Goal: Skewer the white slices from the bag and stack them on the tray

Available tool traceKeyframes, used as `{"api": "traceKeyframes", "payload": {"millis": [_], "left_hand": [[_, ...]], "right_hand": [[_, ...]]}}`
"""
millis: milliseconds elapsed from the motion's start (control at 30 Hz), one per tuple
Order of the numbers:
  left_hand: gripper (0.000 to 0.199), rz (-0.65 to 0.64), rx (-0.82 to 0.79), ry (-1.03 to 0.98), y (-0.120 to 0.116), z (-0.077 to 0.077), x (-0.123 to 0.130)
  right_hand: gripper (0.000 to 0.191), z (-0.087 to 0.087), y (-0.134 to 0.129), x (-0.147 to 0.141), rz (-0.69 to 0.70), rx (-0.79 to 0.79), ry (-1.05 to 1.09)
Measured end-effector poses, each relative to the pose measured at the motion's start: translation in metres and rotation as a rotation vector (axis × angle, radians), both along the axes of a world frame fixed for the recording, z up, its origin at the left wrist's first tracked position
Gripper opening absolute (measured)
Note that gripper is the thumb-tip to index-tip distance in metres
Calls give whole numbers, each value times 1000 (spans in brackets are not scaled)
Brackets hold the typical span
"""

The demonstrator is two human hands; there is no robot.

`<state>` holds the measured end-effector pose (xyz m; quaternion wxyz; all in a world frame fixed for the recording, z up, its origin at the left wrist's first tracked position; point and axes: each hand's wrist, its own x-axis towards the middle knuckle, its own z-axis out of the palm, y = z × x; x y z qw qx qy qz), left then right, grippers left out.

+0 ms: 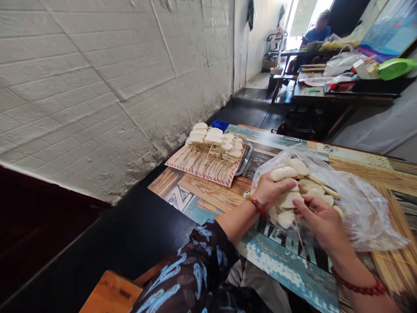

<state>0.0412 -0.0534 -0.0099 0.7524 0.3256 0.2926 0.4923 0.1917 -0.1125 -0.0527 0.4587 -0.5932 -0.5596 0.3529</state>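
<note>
My left hand (269, 191) is closed around pale, oval food slices (289, 200), its thumb lying across the top. Pressed against the same slices from the right are the fingers of my right hand (322, 217), thumb and index pinched on their edge. A thin wooden skewer (299, 232) points down from the held slices toward the table's near edge. More loose pale slices (314, 191) lie below and behind my hands in an open clear plastic bag (355, 213). The skewer's upper end is hidden.
Skewered slices (213, 138) are piled on red-edged paper (182, 158) over a metal tray (245, 161). A blue object (220, 125) sits behind. Bare skewers (392, 261) lie at right. A wooden stool (109, 293) stands lower left; a person (317, 34) sits far back.
</note>
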Motion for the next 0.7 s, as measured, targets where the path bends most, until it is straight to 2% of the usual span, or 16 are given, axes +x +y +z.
{"api": "traceKeyframes", "payload": {"millis": [100,167,333,500,700], "left_hand": [[55,-28,-6,-3,4,5,-6],[57,0,-5,-24,9,9,-11],[54,119,4,-51,20,16,-18],[54,64,38,-82,20,22,-20],[59,-13,1,-132,24,22,-25]], "right_hand": [[42,5,1,-1,40,-107,121],[45,11,1,-2,52,-126,129],[35,31,-2,-9,179,-109,-72],[31,40,-3,-15,231,-41,-143],[34,37,-2,-19,272,-92,-83]]}}
